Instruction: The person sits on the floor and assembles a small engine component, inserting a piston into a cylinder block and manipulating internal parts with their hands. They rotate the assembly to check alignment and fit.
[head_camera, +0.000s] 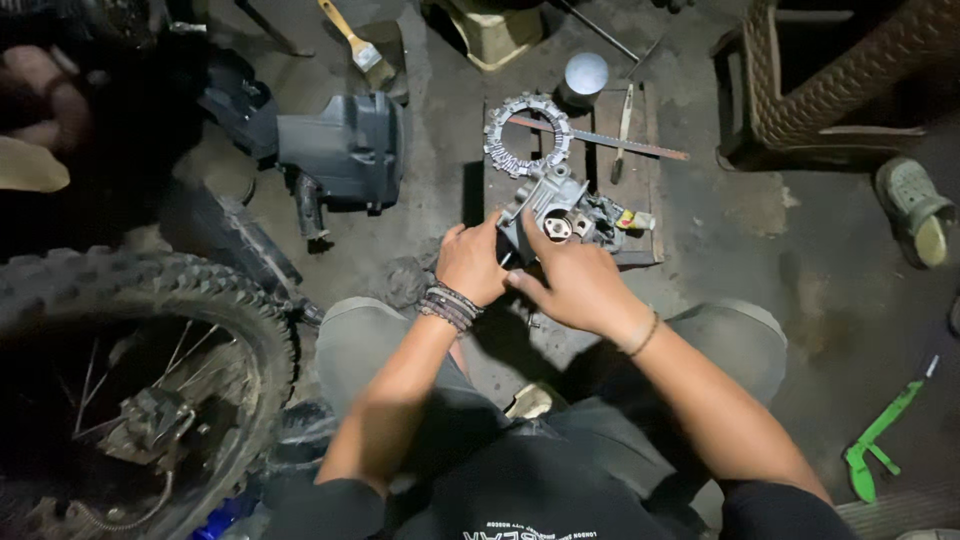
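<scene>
A grey cast-metal engine part (553, 205), seemingly a carburettor body with a round opening on its face, is held over the near edge of a dark wooden board (645, 160) lying on the concrete floor. It is gripped from the left by the left hand (470, 262), whose fingers are curled round its side, with beaded bracelets worn at the wrist. The right hand (575, 283) is laid against the part's front, thumb stretched up beside the round opening and the other fingers bent loosely beneath; how firmly it is clasped there cannot be told. A small yellow and red piece (633, 220) is seen just to the right of the part.

On the board behind the part, a toothed ring-shaped plate (527, 137) is laid flat, and a hacksaw blade (600, 138) is rested across it, running out to the right. A slim hand tool (621, 132) lies near the blade, and a round silver can (584, 76) stands at the board's far end.

Farther out, a black plastic housing (345, 150) is set on the floor to the left, with a paintbrush (358, 42) beyond it. A knobby motorcycle tyre (150, 350) with spokes fills the lower left. To the right, a woven stool (850, 70) and a grey-green shoe (918, 210) are seen, and a bright green plastic piece (875, 440) lies near the lower right corner. The person's knees are spread either side of the work.
</scene>
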